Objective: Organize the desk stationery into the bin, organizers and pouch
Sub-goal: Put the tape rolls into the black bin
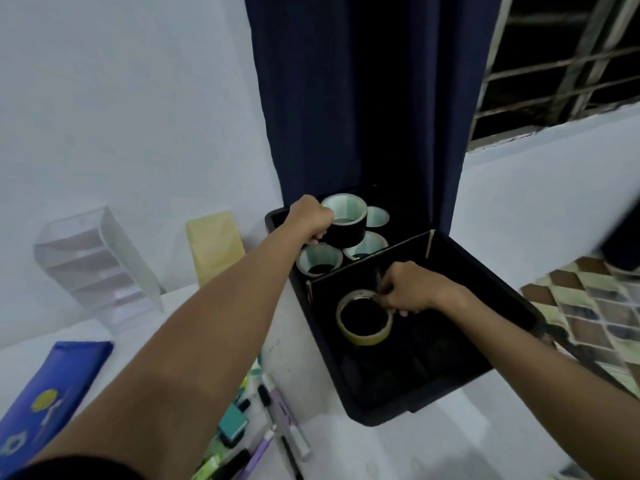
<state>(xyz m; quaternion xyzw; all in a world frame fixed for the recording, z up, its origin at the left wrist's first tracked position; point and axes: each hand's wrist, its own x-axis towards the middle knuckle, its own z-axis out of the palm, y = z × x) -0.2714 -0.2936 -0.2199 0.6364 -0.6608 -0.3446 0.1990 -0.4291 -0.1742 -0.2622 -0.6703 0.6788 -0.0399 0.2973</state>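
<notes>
A black bin (460,382) with a cardboard divider (367,263) sits at the desk's right edge. My left hand (310,221) grips a black tape roll (346,221) above the far compartment, where three more rolls (320,259) lie. My right hand (407,289) pinches the rim of a clear yellowish tape roll (365,317) resting in the near compartment. Markers and pens (273,424) lie loose on the white desk beneath my left forearm. A blue pouch (52,382) lies at the near left.
A clear acrylic tiered organizer (100,261) stands at the back left beside a yellow pad (214,244) leaning on the wall. A dark blue curtain (353,98) hangs behind the bin. Tiled floor (588,306) shows past the desk on the right.
</notes>
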